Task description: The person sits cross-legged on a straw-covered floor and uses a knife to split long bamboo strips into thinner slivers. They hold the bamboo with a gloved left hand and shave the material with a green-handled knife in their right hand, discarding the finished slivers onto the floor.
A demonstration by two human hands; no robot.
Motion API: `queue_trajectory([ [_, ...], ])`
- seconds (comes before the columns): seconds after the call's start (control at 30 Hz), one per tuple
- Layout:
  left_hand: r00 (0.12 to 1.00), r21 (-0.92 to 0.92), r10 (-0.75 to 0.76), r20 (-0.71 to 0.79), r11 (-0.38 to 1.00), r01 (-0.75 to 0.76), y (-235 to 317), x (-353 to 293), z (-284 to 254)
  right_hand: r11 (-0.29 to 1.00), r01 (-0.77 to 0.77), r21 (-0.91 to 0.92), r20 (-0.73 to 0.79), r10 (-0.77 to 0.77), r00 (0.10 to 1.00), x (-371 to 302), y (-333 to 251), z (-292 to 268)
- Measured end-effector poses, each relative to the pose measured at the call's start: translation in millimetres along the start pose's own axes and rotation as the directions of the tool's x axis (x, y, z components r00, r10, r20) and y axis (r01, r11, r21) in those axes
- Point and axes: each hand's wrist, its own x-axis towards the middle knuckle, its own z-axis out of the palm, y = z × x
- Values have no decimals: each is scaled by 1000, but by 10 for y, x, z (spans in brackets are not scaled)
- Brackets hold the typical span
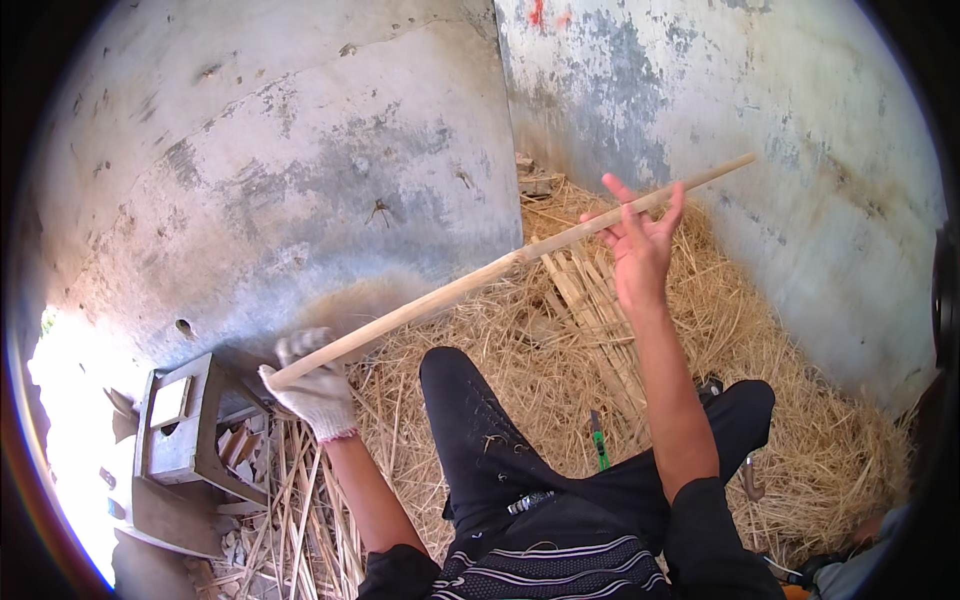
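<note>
A long, pale, slightly bent wooden stick (pixel 440 298) slants across the view, from low on the left up to the far right. Around its thicker near end my left hand (pixel 315 388) is closed, wearing a white knitted glove with a red-edged cuff. Toward the thinner far end, my bare right hand (pixel 643 240) holds the stick loosely. Its fingers are spread, some in front of the stick and some behind. A knife with a green handle (pixel 600 450) lies on the straw beside my right leg.
Straw (pixel 780 340) covers the floor, with split strips (pixel 590 290) in the middle and thin sticks (pixel 300 510) at left. A worn wooden stool-like frame (pixel 185 420) stands left. Stained walls (pixel 300 180) meet ahead. At lower right, a curved hook-like tool (pixel 752 480) lies near a person's sleeve (pixel 860 572).
</note>
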Motion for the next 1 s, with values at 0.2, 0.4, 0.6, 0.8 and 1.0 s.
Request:
queue_trajectory([
  [0.2,972,236,-81,-219,963,133,-173,-380,-234,998,66,24,14,-66,998,104,-252,-109],
  [0.4,963,217,-66,-262,968,126,-276,-626,-134,994,18,106,15,-20,1000,196,-46,-678],
  [0.6,989,654,-141,48,752,76,-243,-716,-76,966,-109,235,-243,167,955,45,719,-1431],
  [0.8,967,790,133,219,558,-256,-27,-619,58,783,-592,192,-177,621,764,-438,1513,-1329],
  [1.0,940,909,171,296,251,-332,-261,-715,281,-354,-389,-851,-447,876,180,-2183,2393,-2752],
])
